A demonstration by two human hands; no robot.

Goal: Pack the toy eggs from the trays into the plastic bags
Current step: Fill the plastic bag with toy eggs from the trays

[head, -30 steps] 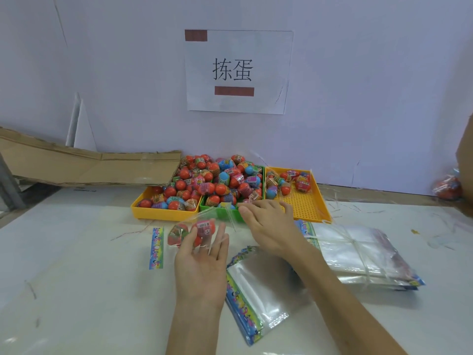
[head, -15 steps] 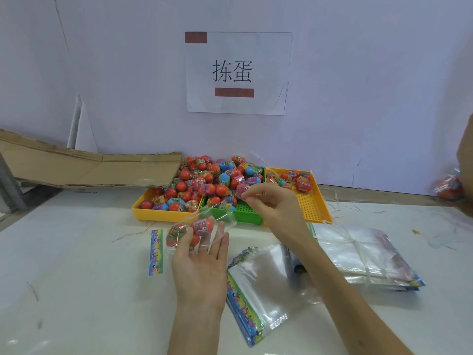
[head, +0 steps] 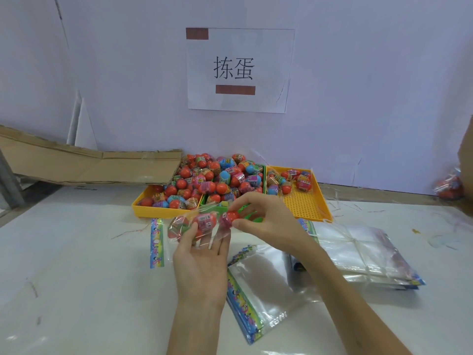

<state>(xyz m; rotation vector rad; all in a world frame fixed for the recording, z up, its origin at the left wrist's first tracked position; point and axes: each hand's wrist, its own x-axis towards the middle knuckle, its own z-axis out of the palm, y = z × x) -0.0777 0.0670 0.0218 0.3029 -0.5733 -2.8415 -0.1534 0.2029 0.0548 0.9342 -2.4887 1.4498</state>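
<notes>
Head view: a white table (head: pixel 76 290) is shown against a pale wall, on which a paper sign (head: pixel 239 70) with two printed characters is fixed. At the far middle of the table three trays are set side by side: a yellow tray (head: pixel 153 211) on the left, a green tray (head: pixel 222 204) in the middle and a second yellow tray (head: pixel 304 203) on the right. The left and middle trays are heaped with toy eggs (head: pixel 217 175), mostly red; only a few eggs lie at the far end of the right tray.

Just in front of the trays, a clear plastic bag (head: pixel 197 226) is held up by the left hand (head: pixel 202 262), palm upward, with the fingers curled under and around it. At least two red eggs are seen inside the bag. A single red egg (head: pixel 229 217) is pinched between thumb and fingertips of the right hand (head: pixel 268 221) and is placed at the right-hand end of the bag, touching it; whether it is already inside cannot be told.

A stack of empty bags (head: pixel 258 293) with coloured header strips lies near, right of the left forearm. A bundled stack of bags (head: pixel 363 254) lies further right. One loose coloured strip (head: pixel 157 242) lies left of the hands. Flattened cardboard (head: pixel 84 165) rests at the far left.
</notes>
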